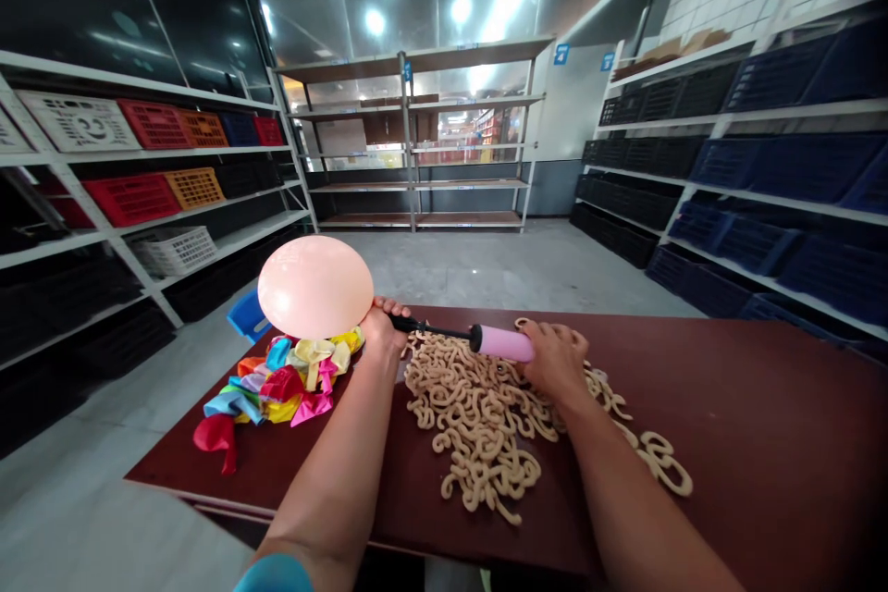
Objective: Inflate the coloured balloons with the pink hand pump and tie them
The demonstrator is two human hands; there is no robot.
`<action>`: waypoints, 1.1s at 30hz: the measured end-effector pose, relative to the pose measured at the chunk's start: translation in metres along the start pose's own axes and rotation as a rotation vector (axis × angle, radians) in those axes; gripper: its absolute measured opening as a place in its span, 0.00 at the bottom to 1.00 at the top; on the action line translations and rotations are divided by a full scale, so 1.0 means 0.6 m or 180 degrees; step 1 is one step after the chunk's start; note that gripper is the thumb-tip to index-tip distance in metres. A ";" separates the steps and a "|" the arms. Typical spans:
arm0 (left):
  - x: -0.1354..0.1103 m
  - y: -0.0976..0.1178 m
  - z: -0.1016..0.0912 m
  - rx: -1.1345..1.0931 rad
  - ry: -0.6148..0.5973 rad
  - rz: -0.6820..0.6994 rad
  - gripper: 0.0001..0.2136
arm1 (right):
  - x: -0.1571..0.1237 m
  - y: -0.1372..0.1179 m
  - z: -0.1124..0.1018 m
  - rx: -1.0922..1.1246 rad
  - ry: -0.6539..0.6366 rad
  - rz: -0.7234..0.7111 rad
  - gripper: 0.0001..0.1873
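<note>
My left hand [383, 324] is closed round the neck of an inflated peach balloon [315, 287], held at the black nozzle of a hand pump. My right hand [555, 359] grips the pink pump [503, 342] by its barrel, its black rod reaching left toward the balloon. Both hands hover over a dark red table [728, 444]. Below the balloon lies a heap of uninflated balloons [277, 384] in several colours. Under the pump lies a pile of beige curly clips [478, 425].
White shelving with red, orange and white baskets [131, 194] lines the left wall. Shelves of dark blue crates [763, 176] line the right. Bare wooden racks [416, 139] stand at the back. A blue chair [248, 314] stands beyond the table's left corner on the grey floor.
</note>
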State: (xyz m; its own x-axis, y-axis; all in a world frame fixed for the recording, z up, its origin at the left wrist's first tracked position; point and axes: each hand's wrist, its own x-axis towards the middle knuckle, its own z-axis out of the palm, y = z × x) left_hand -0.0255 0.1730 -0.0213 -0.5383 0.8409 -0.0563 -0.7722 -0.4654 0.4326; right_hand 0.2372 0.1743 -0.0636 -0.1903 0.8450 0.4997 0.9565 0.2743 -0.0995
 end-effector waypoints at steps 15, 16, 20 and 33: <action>-0.032 -0.047 0.011 0.0101 -0.0037 -0.0305 0.08 | -0.004 -0.034 -0.006 0.0111 -0.0194 -0.0490 0.16; -0.038 -0.052 0.013 0.0154 -0.0083 -0.0305 0.08 | -0.006 -0.038 -0.005 0.0198 -0.0153 -0.0543 0.16; -0.048 -0.056 0.020 0.0245 -0.0143 -0.0342 0.08 | -0.007 -0.046 -0.002 0.0369 -0.0134 -0.0699 0.16; 0.011 0.015 -0.007 -0.0019 0.0193 0.0172 0.07 | 0.006 0.020 -0.004 -0.0066 0.0056 0.0090 0.16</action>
State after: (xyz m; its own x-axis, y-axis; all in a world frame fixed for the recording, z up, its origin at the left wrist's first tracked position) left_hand -0.0373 0.1735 -0.0215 -0.5986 0.7962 -0.0875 -0.7434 -0.5115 0.4310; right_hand 0.2484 0.1794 -0.0612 -0.1593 0.8441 0.5119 0.9658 0.2407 -0.0963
